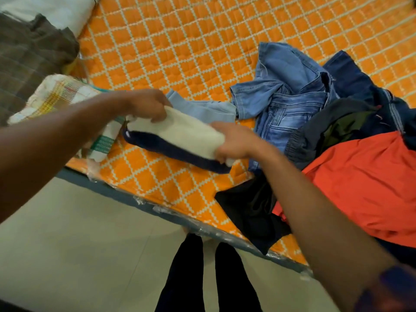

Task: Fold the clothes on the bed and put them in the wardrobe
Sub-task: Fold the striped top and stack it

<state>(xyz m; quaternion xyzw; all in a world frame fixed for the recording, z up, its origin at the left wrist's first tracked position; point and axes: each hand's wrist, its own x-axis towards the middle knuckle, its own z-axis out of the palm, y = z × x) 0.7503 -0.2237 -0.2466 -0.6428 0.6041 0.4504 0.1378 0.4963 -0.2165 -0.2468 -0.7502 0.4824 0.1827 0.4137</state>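
Brown checked cloth [29, 52] lies bunched at the far left, next to a white pillow [56, 10]. Just below it we see a folded white towel with yellow and green stripes [54, 93] on the orange lattice-print mattress [180, 41]. Our left hand [146, 105] has its fingers curled round the left end of a folded white cloth with a navy band [180, 136]. Our right hand [234, 140] grips the other end. The cloth stretches between the hands over the near edge of the bed; we cannot tell whether it touches the mattress. Behind it lies a pale blue garment [202, 108]. Further right sit crumpled blue jeans [286, 97], a black garment [249, 208], a dark grey one [326, 122] and an orange-red shirt [364, 176], heaped together.
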